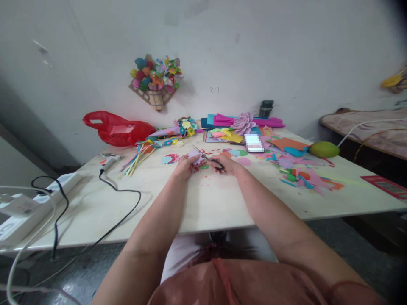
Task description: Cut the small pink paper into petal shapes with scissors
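Observation:
My left hand (186,164) pinches a small lilac paper piece (196,157) with a scalloped edge. Dark-handled scissors (218,165) are gripped in my right hand (226,164), fingers wrapped at the handles. Their blades point up and left, beside the lilac piece; whether they touch it I cannot tell. Red and green paper scraps (201,168) lie under and around both hands. Left of my left hand sit cut flower shapes (169,159) in light blue and red. Round paper pieces (244,161) in pink and green lie beyond my right hand.
A glue gun (110,161) with a black cord lies left, near a white power strip (41,207). A red plastic bag (119,129), paper strips (135,159) and paper flowers (187,126) stand behind. Coloured sheets (289,146), scraps (307,180) and a green-yellow oval object (324,149) lie right.

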### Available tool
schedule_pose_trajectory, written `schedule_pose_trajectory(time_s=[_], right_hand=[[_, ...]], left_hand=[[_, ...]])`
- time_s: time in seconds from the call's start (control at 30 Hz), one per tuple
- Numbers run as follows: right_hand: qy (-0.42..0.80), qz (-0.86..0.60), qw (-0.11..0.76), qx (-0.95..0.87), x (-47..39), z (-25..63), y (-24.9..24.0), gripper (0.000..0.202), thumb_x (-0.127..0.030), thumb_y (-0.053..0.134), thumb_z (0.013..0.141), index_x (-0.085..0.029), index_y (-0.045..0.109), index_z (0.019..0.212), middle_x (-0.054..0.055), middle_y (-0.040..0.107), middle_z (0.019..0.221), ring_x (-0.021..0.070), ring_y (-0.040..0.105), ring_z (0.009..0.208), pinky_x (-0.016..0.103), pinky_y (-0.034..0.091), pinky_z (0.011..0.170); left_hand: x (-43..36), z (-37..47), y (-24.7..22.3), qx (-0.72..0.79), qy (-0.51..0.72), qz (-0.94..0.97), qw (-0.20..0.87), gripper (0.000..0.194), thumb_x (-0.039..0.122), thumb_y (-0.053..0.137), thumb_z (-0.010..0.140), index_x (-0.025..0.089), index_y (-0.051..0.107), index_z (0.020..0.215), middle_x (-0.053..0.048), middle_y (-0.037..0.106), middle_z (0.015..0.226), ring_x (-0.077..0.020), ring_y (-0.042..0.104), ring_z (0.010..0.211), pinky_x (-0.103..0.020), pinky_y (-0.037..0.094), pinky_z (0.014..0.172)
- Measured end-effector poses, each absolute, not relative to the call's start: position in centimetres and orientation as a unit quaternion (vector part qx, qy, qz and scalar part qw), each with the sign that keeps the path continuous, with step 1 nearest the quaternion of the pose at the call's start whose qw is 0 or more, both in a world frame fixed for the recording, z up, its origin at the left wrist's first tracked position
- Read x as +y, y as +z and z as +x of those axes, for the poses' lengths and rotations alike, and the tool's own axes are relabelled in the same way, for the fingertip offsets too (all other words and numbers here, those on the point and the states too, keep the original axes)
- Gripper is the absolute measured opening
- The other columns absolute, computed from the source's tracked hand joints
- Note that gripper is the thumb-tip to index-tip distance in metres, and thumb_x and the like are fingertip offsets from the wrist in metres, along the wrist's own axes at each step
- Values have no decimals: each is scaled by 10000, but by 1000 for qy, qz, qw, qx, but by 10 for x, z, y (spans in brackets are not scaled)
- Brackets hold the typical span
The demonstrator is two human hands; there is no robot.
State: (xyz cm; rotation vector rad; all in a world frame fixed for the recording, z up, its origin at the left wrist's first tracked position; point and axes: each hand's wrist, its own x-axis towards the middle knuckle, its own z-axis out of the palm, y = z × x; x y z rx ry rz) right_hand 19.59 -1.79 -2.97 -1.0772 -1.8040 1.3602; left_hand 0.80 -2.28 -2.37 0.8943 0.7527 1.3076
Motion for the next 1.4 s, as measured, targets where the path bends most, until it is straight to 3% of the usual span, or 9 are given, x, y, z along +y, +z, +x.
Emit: schedule_pose_trajectory(time_s=[0.4,0.8,1.0,1.4], right_hand=[[532,-420,321,-662,-21,194,-26,261,-369,722,711,-168,555,702,-55,521,475,55,441,360,154,267,314],[539,-426,322,-651,-27,194,-20,234,-330,710,747,-160,561,686,-53,504,454,50,416,344,148,269,312],[536,-405,317,-669,-19,198,-28,263,-384,687,767,-160,555,724,-33,564,512,53,464,356,147,230,293],[531,-388,319,-683,-15,201,-32,321,-468,658,801,-152,602,822,-22,590,549,59,487,383,148,275,305]], left_hand=[[-22,8,-24,332,574,399,633,95,52,714,667,85,651,730,-67,682,711,-147,659,624,-269,585,629],[-25,7,-21,337,572,400,632,185,89,769,651,85,618,759,-72,673,710,-162,677,614,-285,601,623],[-23,6,-23,332,568,409,632,236,119,787,649,109,615,811,-55,688,740,-169,690,637,-313,608,659],[-25,7,-22,331,564,448,610,256,184,830,636,117,612,752,-36,664,653,-136,644,559,-270,568,607]])
